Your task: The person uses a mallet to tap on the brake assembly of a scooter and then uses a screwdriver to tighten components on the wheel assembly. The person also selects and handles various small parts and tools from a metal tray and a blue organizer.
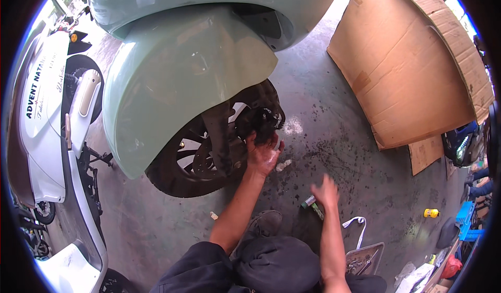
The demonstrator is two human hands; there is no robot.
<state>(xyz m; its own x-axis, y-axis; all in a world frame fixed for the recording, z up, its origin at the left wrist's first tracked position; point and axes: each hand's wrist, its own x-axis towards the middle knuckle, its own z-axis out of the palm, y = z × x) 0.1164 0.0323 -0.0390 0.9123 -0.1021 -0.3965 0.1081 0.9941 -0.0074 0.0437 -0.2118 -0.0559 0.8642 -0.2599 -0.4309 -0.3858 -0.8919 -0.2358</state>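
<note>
My left hand reaches up beside the front wheel, palm turned upward. Its fingers curl around a black, dirty brake caliper, which partly hides their tips. Lower and to the right, my right hand is over the floor, smeared by motion, so its fingers are unclear. Close to it is a green tool that looks like a small mallet; whether the hand touches it cannot be made out. A pale green fender covers the top of the wheel.
A white scooter stands at the left. Large cardboard leans at the right. On the floor are a metal tray with tools, a white strap, a crumpled whitish piece and a yellow bottle.
</note>
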